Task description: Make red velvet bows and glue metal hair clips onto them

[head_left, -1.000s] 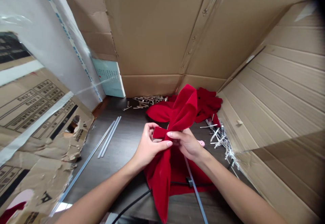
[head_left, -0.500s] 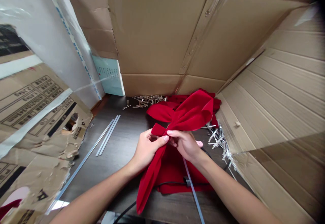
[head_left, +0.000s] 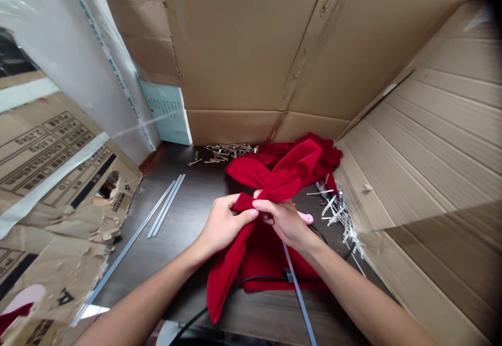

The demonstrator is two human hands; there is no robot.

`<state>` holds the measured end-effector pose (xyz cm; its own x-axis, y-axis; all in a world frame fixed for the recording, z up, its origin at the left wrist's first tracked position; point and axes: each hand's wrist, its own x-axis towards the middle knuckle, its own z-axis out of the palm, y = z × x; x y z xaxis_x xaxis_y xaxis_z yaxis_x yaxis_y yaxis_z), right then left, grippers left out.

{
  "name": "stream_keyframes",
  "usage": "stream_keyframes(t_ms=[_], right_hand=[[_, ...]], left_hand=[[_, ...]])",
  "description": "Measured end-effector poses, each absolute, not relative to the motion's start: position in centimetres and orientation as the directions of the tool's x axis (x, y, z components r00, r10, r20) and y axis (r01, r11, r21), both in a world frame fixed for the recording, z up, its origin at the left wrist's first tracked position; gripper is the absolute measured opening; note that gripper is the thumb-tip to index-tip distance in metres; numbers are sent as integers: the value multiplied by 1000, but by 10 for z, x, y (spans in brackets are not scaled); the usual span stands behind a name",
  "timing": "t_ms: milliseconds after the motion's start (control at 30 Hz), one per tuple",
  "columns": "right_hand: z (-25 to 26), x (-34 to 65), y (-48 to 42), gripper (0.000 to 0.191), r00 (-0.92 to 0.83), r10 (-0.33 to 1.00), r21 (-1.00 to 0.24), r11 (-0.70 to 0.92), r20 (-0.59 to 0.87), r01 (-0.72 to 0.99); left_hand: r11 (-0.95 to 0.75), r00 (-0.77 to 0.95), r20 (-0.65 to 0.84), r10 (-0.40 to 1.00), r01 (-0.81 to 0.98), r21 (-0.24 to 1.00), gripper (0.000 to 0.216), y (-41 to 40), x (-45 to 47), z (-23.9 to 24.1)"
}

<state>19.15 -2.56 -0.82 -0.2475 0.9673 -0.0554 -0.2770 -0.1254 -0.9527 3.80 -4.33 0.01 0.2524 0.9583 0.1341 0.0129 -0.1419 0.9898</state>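
Observation:
A red velvety fabric bow (head_left: 283,173) is held over the table between my two hands, its loops fanned toward the back and one long tail hanging toward me. My left hand (head_left: 226,223) pinches the short red band at the bow's centre, thumb on top. Closed on the same spot from the right is my right hand (head_left: 280,215), its thumb pressing the band near my left thumb. The fingers under the band are partly hidden. Beneath the hands lies a flat red cloth (head_left: 266,262). A glue gun's pink part (head_left: 305,218) shows behind my right hand, with a glue stick (head_left: 300,296) running toward me.
Metal hair clips (head_left: 231,151) lie in a heap at the back. Loose glue sticks (head_left: 167,207) rest at left. More red fabric (head_left: 329,158) is piled at the back right, beside silvery strips (head_left: 335,210). Cardboard walls (head_left: 243,48) surround the table; a black cable (head_left: 196,321) crosses the front.
The bow's right-hand loops have tilted and folded inward, and its hanging tail has shifted slightly left. Both hands keep their pinch on the centre band. The whole view has moved slightly.

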Motion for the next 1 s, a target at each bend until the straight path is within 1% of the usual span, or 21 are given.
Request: stream_keyframes(t_ms=[67,100,167,233,300,433,600,700,767,867,1000], right_hand=[[-8,189,-27,17,-215,976,-947,-99,-32,-306],[-7,188,-28,17,-206,978,-943,-97,-30,-319],[-6,187,-29,18,-216,975,-939,-113,-43,-325],[-4,187,-30,17,-252,966,-939,-137,-56,-315],[-2,189,-29,15,-274,960,-941,-147,-61,-305],[-1,193,-26,16,-279,957,-945,-161,-80,-283],[0,198,-23,23,-290,949,-943,-201,-121,-265],[4,199,-23,20,-294,947,-940,-211,-129,-267],[7,200,-22,16,-328,938,-937,-212,-115,-278],[10,203,-20,10,-430,898,-934,-229,-94,-273],[12,210,-17,6,-518,848,-923,-281,-110,-263]], left_hand=[[-109,252,86,964,77,991,18,-42,38,1],[-72,253,53,966,66,995,17,-43,39,2],[54,288,-40,957,-42,998,19,-44,40,4],[188,350,-118,929,-172,967,25,-45,42,6],[238,377,-136,916,-240,941,31,-47,44,7],[194,331,-93,939,-286,938,37,-46,44,6],[177,286,-87,954,-305,936,35,-45,44,5],[158,260,-68,963,-342,927,39,-45,45,4],[133,246,-39,968,-377,917,40,-46,46,2],[101,246,6,969,-421,902,37,-47,47,0],[29,220,73,973,-428,904,31,-49,47,0]])
